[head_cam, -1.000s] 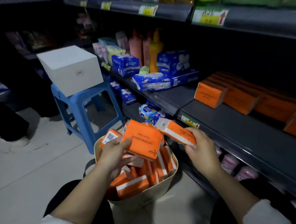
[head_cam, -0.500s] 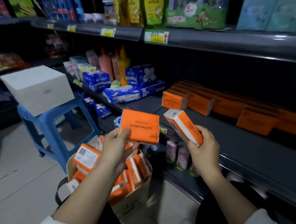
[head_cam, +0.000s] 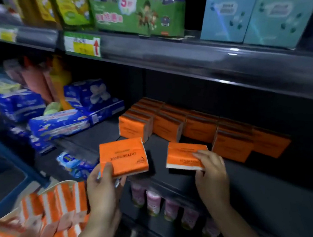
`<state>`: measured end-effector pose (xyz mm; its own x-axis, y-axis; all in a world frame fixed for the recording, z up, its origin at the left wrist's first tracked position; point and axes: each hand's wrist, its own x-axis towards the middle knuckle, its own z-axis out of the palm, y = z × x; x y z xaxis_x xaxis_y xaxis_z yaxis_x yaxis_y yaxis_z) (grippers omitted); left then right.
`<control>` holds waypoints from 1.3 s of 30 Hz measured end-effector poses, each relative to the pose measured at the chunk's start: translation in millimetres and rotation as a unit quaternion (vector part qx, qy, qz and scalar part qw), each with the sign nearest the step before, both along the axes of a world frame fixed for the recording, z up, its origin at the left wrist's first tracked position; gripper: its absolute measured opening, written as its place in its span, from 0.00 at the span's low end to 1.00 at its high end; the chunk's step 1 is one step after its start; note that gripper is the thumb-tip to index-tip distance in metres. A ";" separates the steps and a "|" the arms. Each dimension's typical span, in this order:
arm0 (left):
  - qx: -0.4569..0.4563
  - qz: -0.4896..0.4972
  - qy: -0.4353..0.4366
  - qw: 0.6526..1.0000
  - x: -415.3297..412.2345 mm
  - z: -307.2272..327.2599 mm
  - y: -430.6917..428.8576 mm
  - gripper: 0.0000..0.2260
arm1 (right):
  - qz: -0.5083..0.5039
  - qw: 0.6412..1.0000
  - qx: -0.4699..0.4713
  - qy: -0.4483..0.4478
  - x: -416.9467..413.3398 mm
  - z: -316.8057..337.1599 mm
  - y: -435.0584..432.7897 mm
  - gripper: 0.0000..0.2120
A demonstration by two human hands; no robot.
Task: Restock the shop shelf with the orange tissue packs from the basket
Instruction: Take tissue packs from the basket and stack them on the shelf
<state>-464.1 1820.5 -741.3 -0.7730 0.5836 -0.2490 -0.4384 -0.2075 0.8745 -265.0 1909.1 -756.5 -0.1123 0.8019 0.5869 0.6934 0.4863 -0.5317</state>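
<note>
Here the left hand (head_cam: pixel 104 188) holds one orange tissue pack (head_cam: pixel 123 156) from below, thumb curled over its near face and the other fingers hidden behind it, so the pack tilts at the front edge of the dark shelf (head_cam: pixel 260 187). The right hand (head_cam: pixel 211 174) grips a second orange pack (head_cam: pixel 183 156), fingers over its top and thumb under its white-striped edge. This pack is low over the shelf board, though whether it touches the board is unclear. Behind both packs, a row of orange packs (head_cam: pixel 170 125) stands on edge against the back of the same shelf. Down at the lower left, the basket (head_cam: pixel 64 183) shows a pale rim and is full of more orange packs (head_cam: pixel 59 204), blurred. Blue wrapped packs (head_cam: pixel 58 123) lie on the shelf to the left, and small pink bottles (head_cam: pixel 152 201) stand on the shelf below.
</note>
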 end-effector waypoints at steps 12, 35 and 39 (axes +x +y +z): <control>-0.030 -0.053 -0.036 0.997 -5.2 -10.1 65.8 0.16 | 0.024 0.950 -0.297 0.088 29.4 -22.5 28.8 0.18; -0.020 -0.005 -0.055 0.998 -39.0 -1.9 51.2 0.13 | -0.084 0.888 -0.453 0.005 -12.0 -25.6 30.3 0.25; -0.024 -0.008 -0.084 0.996 -43.4 -2.1 48.5 0.14 | -0.045 0.906 -0.391 0.157 -28.5 -15.4 27.1 0.14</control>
